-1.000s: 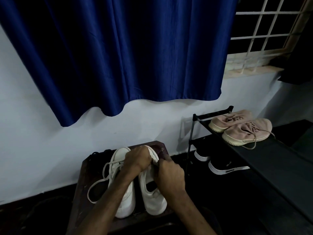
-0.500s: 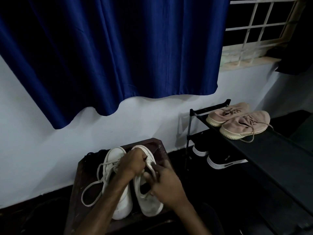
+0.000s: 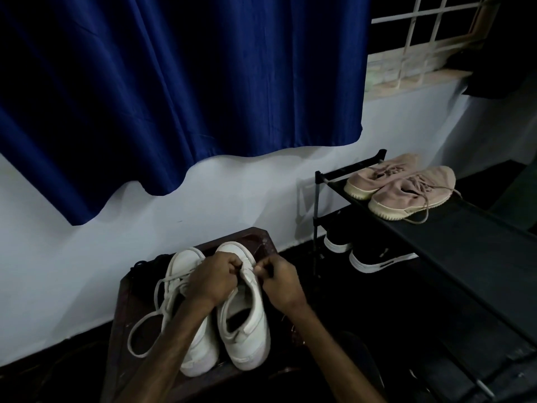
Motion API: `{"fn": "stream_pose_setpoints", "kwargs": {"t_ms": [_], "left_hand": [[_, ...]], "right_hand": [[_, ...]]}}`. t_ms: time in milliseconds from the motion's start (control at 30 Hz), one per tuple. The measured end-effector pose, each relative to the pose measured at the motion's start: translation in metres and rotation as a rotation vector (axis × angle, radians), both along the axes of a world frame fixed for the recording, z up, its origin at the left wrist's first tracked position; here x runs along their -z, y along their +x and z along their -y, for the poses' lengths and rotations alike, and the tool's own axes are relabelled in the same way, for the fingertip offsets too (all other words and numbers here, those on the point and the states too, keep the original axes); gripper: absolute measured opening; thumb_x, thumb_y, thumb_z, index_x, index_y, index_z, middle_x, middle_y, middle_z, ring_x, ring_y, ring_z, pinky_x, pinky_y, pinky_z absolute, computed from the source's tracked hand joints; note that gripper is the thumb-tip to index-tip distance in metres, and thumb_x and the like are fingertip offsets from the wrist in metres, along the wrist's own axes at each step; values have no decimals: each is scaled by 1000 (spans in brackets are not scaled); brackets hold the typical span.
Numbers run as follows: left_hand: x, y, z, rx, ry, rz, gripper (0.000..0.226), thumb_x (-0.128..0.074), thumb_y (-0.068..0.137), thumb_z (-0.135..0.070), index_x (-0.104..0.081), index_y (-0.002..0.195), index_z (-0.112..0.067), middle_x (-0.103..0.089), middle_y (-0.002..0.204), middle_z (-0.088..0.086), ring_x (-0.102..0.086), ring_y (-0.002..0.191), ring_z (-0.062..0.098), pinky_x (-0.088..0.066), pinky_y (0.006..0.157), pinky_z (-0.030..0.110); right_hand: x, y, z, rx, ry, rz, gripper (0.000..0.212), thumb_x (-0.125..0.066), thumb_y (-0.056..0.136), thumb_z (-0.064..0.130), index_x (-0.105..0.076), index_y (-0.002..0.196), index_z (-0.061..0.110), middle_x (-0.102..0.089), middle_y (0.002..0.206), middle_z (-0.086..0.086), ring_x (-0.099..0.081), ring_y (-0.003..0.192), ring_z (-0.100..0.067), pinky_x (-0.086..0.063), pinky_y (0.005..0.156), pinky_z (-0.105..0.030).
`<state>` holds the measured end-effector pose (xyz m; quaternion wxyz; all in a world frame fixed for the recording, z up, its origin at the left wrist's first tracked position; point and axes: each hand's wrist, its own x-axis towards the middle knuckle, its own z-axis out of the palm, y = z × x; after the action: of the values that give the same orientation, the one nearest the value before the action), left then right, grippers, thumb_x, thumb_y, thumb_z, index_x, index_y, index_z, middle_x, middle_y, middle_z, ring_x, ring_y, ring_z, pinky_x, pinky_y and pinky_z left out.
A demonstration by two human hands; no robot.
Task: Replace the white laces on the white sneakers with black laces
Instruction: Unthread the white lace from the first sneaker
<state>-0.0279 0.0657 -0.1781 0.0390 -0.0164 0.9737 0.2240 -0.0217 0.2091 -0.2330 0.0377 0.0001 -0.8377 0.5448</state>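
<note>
Right sneaker (image 3: 247, 324) sits on the bench (image 3: 116, 330), heel toward me, touching the left sneaker (image 3: 200, 353). My left hand (image 3: 212, 279) and right hand (image 3: 279, 282) are both curled in a tight grip, pinching its front eyelet row. Any lace there is hidden under my fingers. Step, as I judge it: unlacing. The left sneaker's white lace (image 3: 139, 324) trails loose. Next: draw the end clear while steadying the shoe.

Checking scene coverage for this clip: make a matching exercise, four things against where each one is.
Things: 1 white sneakers; 2 pink sneakers; 3 black shoes; 4 curtain.
Places: A under the rack top; B hanging against the wall; C on the stool; D on the rack top.
Pairs: 1-C; 2-D; 3-A; 4-B.
</note>
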Motion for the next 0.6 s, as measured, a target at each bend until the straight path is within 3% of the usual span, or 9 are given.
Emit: {"fn": "stream_pose_setpoints", "kwargs": {"t_ms": [167,267,367,433,533,600], "left_hand": [[-5,1,1,27,-6,15,34,-52,83,-6,-72,93,-30,-73,100,-7,-65,101,21,-49,79,27],[-13,-3,6,64,34,42,24,-59,88,-16,-67,74,-34,-72,90,-6,-67,95,19,-52,83,32],[-17,-2,8,59,-22,32,29,-60,89,-21,-56,63,-34,-70,86,-7,-66,89,19,-51,78,32],[-18,2,5,27,-26,25,26,-60,90,-26,-59,64,-30,-72,86,-4,-66,90,20,-51,76,31],[-17,8,-2,-38,-56,-19,18,-57,91,-27,-71,81,-22,-74,98,3,-65,100,27,-50,82,33],[-18,13,-7,-75,-86,-76,18,-56,92,-25,-72,92,-18,-72,107,5,-63,107,29,-46,85,33]], "right_hand": [[-7,-13,-8,-160,221,44,5,-51,89,16,-55,90,18,-67,97,-11,-61,91,-31,-49,80,-37],[-23,-17,-4,-163,176,13,12,-46,85,8,-46,86,20,-64,93,-14,-59,88,-32,-48,78,-40],[-37,-26,1,-233,179,12,19,-48,84,0,-50,93,17,-62,93,-12,-54,82,-22,-45,72,-32],[-36,-33,-6,-239,174,28,18,-53,84,0,-58,90,17,-61,83,1,-54,71,-8,-42,68,-22],[-31,-35,-25,-238,202,36,18,-61,82,-1,-69,80,15,-59,63,15,-53,52,10,-37,57,-6],[-32,-32,-30,-243,183,53,14,-62,84,2,-72,82,13,-65,66,10,-55,52,9,-42,56,-10]]}}
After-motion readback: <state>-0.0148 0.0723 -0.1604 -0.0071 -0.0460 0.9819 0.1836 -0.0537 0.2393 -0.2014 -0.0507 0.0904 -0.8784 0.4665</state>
